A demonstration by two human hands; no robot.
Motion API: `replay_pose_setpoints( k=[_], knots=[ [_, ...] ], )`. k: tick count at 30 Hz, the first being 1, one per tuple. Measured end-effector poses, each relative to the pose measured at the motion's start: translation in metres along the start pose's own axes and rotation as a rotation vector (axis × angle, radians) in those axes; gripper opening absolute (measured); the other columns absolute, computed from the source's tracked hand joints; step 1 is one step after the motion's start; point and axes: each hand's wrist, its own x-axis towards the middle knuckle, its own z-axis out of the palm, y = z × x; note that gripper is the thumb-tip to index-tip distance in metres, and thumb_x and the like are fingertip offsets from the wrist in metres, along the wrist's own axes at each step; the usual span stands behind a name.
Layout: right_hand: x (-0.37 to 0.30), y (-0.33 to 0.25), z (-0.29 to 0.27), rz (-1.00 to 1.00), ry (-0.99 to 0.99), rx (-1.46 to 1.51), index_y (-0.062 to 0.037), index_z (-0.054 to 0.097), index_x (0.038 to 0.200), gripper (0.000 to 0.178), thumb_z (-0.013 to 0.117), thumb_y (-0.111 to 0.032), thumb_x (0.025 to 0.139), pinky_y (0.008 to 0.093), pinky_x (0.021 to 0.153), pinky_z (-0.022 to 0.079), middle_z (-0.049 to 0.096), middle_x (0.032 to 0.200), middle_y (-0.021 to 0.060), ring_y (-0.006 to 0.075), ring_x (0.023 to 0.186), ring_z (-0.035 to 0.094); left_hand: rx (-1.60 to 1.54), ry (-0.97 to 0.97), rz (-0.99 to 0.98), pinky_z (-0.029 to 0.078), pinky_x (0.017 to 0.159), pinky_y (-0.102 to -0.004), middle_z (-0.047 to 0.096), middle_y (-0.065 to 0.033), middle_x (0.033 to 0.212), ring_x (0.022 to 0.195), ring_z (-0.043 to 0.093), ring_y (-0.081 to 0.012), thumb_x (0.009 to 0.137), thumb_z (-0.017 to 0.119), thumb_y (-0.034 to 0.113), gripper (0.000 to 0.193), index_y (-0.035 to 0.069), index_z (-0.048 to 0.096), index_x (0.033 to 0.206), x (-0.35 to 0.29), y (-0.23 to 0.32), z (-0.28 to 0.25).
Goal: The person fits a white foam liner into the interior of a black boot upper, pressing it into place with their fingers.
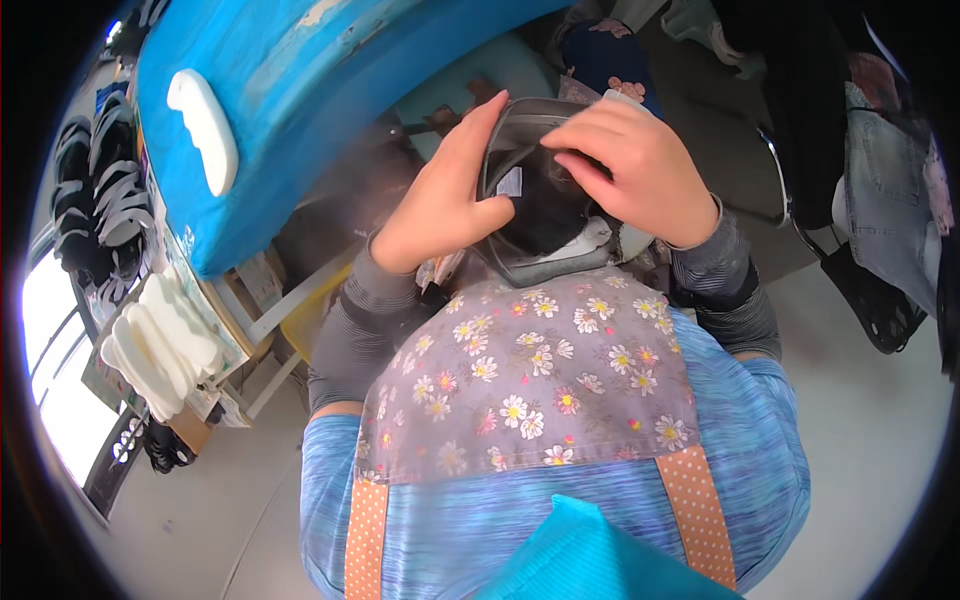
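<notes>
A dark grey, pouch-like piece (545, 215), which looks like a shoe upper, is held with its opening up above my lap. A white label (510, 182) shows inside it. My left hand (440, 210) grips its left edge, with the thumb bent over the inside and the fingers along the outer wall. At the upper right of the opening, my right hand (640, 165) has its fingers curled and close together over the rim. Whatever those fingertips pinch is hidden. A light grey strip (580, 245) lies along the near side of the opening.
A blue-covered table (260, 120) rises at the left, with a white shoe sole (205, 130) on it. Several white soles (165, 340) are stacked on a lower shelf. Dark shoe parts (105, 190) hang at the far left. Grey denim clothing (890, 150) is at the right.
</notes>
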Motion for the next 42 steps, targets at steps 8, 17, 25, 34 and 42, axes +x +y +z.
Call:
replay_pose_setpoints(
  k=[8, 17, 25, 34, 42],
  knots=[
    [-0.001, -0.025, 0.047, -0.239, -0.169, -0.259, -0.0082, 0.059, 0.075, 0.007, 0.061, -0.015, 0.072, 0.0315, 0.069, 0.049, 0.058, 0.075, 0.0029, 0.0198, 0.080, 0.058, 0.040, 0.005, 0.027, 0.024, 0.116, -0.0340, 0.036, -0.0191, 0.151, 0.141, 0.035, -0.0271, 0.067, 0.052, 0.000, 0.093, 0.005, 0.022, 0.155, -0.015, -0.002, -0.006],
    [0.008, -0.022, 0.045, -0.148, 0.012, -0.122, -0.0062, 0.063, 0.075, 0.010, 0.069, -0.014, 0.076, 0.0349, 0.064, 0.052, 0.062, 0.075, 0.0053, 0.0224, 0.075, 0.062, -0.113, -0.135, 0.075, 0.023, 0.117, -0.0344, 0.032, -0.0185, 0.154, 0.144, 0.031, -0.0282, 0.068, 0.051, 0.002, 0.092, 0.003, 0.019, 0.155, -0.016, -0.007, -0.013],
    [0.017, -0.015, 0.048, -0.092, 0.099, -0.145, -0.0068, 0.064, 0.075, 0.011, 0.072, -0.015, 0.076, 0.0328, 0.063, 0.052, 0.062, 0.074, 0.0031, 0.0215, 0.074, 0.062, 0.032, -0.139, 0.068, 0.024, 0.118, -0.0368, 0.031, -0.0207, 0.155, 0.145, 0.030, -0.0319, 0.076, 0.053, 0.007, 0.085, 0.001, 0.021, 0.154, -0.009, -0.002, -0.011],
    [0.010, -0.014, 0.038, -0.049, -0.077, -0.257, -0.0083, 0.063, 0.075, 0.019, 0.073, -0.025, 0.078, 0.0351, 0.063, 0.052, 0.063, 0.073, 0.0037, 0.0213, 0.072, 0.062, 0.068, -0.056, -0.001, 0.027, 0.116, -0.0382, 0.037, -0.0227, 0.151, 0.142, 0.035, -0.0328, 0.088, 0.045, 0.009, 0.067, 0.001, 0.029, 0.151, -0.010, -0.001, -0.008],
    [0.001, -0.008, 0.047, -0.149, 0.072, -0.249, -0.0092, 0.057, 0.068, 0.020, 0.070, -0.017, 0.081, 0.0327, 0.052, 0.048, 0.056, 0.062, 0.0031, 0.0207, 0.059, 0.060, -0.221, -0.205, 0.048, 0.016, 0.120, -0.0351, 0.027, -0.0173, 0.158, 0.148, 0.024, -0.0267, 0.081, 0.041, 0.006, 0.076, 0.002, 0.023, 0.154, -0.007, -0.016, -0.016]
  ],
)
